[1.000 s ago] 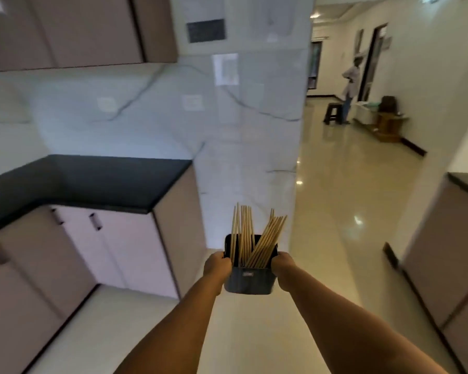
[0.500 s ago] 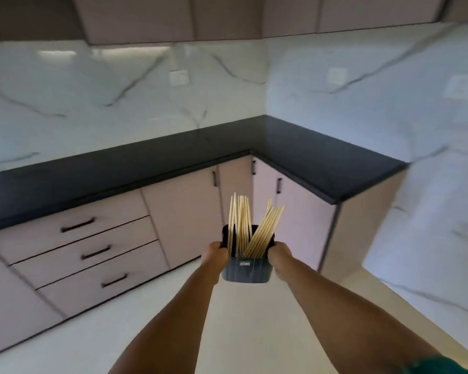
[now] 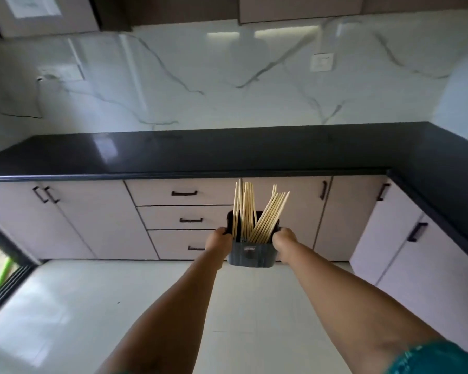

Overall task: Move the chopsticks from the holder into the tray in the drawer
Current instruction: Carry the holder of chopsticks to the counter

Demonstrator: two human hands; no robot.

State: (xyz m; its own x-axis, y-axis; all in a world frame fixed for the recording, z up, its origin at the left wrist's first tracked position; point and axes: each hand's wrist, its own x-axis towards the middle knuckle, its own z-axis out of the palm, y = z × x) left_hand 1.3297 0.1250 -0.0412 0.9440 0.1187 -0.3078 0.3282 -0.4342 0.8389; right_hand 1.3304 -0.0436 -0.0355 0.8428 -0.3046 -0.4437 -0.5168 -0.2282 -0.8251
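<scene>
Since half a second ago your view has swung to face the closed drawers [image 3: 184,217]. Your left hand [image 3: 219,240] and right hand [image 3: 283,238] grip the holder [image 3: 251,252], chopsticks [image 3: 257,211] upright inside; no transfer begun.

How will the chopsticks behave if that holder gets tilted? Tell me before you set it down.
The chopsticks stand loose in the holder, one bunch upright and one leaning right, so they would probably slide or spill if tipped. They look thin and light, likely stiff. The left hand and right hand grip opposite sides, which should keep it level.
</scene>
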